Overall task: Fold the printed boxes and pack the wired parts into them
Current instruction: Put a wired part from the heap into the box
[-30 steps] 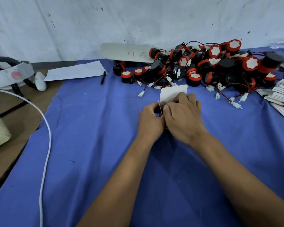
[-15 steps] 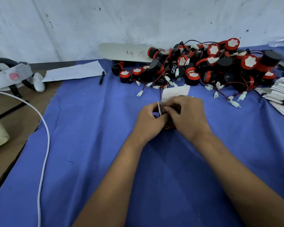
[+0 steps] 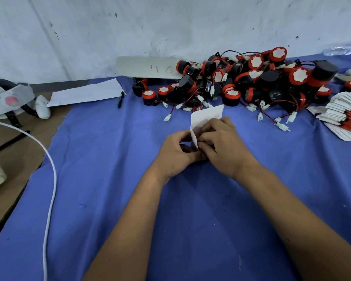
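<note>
At the centre of the blue cloth [image 3: 109, 179], a partly folded white box [image 3: 206, 117] is pinched between the curled fingers of the left hand [image 3: 177, 153] and the right hand [image 3: 224, 148], which touch. Farther off, at one o'clock, wired parts [image 3: 251, 84] are heaped; flat boxes [image 3: 340, 116] are stacked at two o'clock.
</note>
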Demonstrator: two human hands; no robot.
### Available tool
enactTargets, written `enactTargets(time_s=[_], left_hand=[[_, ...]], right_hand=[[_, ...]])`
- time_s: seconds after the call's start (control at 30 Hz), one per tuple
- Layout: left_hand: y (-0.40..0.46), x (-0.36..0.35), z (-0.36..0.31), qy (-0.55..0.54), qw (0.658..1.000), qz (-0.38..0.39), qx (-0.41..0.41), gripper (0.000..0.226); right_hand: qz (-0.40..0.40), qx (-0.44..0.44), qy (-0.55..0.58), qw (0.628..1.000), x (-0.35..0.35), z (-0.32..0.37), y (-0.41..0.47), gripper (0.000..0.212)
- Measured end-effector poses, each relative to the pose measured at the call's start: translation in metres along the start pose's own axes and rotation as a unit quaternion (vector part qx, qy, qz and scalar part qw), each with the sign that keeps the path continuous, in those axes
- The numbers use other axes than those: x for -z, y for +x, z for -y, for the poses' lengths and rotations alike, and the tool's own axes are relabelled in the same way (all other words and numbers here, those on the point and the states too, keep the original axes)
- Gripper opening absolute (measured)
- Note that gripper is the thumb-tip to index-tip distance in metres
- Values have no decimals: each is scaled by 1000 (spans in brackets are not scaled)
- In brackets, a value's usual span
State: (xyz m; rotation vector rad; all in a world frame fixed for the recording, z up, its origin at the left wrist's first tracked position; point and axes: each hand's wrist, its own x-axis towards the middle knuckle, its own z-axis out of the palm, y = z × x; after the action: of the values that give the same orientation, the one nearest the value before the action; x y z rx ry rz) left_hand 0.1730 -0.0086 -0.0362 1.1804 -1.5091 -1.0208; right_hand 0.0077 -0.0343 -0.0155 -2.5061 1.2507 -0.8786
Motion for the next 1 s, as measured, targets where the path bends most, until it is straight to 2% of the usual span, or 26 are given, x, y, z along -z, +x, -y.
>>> enactTargets(time_s=[0.23,0.33,0.4,0.47,0.5,0.57,0.6,0.67,0.77,0.87,1.0], left_hand=[[0,1,0,-17,1000,0,5,44],[1,1,1,0,999,-31,10,58],[1,3,2,43,998,-51,2,68],[1,6,3,81,995,-58,-16,69],[1,9,4,92,994,-62,-18,68],[0,13,5,100,992,-73,-17,65],[0,16,5,102,991,-82,-18,64],[0,20,7,116,988,-103,-23,63],[1,18,8,149,979,-127,-50,64],[1,10,6,186,964,-167,-90,53],[1,-3,4,243,923,-261,-147,28]], right_hand=[[11,40,-90,995,5,1,-3,33],[30,47,-94,994,3,-5,-4,22],[14,59,-83,995,1,-8,-4,15],[-60,67,-45,995,1,-9,-3,7],[-127,59,-31,990,1,-9,-2,5],[-255,-7,2,967,5,-11,-1,10],[-282,-56,34,957,7,-13,0,14],[-250,-129,106,954,5,-19,1,20],[-182,-120,159,963,-5,-23,0,20],[-159,-93,153,971,-12,-22,1,16],[-152,-87,86,981,-13,-23,1,9]])
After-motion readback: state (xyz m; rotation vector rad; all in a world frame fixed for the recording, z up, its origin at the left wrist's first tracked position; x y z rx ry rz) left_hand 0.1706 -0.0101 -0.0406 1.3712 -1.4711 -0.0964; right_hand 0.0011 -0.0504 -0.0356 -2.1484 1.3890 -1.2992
